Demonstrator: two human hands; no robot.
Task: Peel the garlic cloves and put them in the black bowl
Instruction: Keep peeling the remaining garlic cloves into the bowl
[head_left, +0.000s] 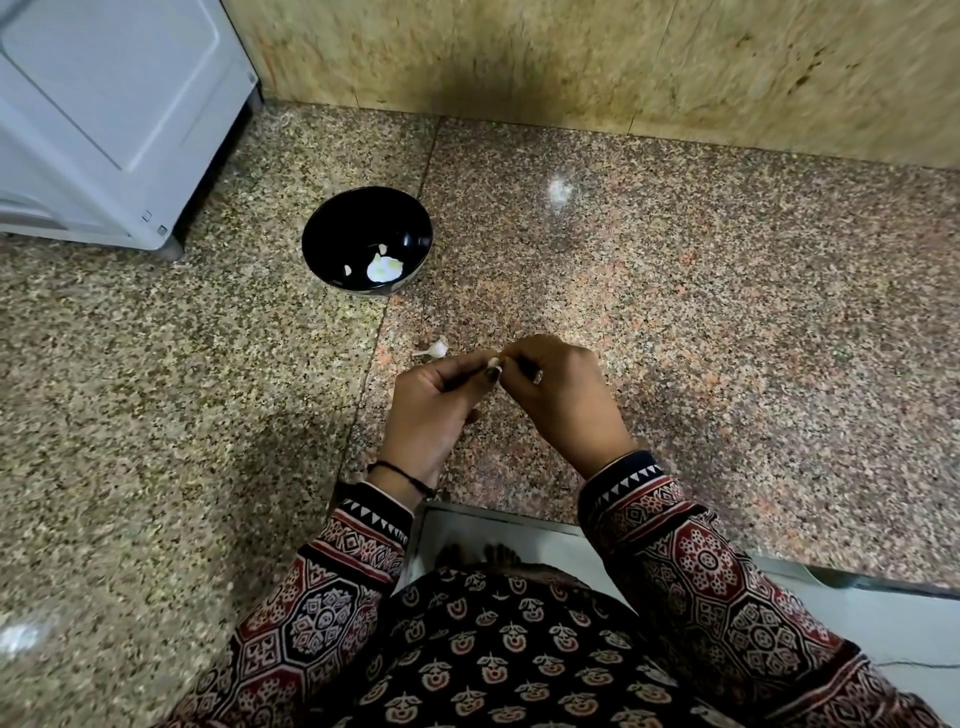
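two grips: left hand (436, 400) and right hand (561, 395) pinch one garlic clove (493, 359).

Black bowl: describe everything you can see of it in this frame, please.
The black bowl is round, glossy and dark inside. It stands upright on the speckled granite counter, right of a white appliance and apart from it. A few pale garlic pieces lie in its bottom. Nothing else touches it: the left hand and right hand pinch a garlic clove nearer the person.
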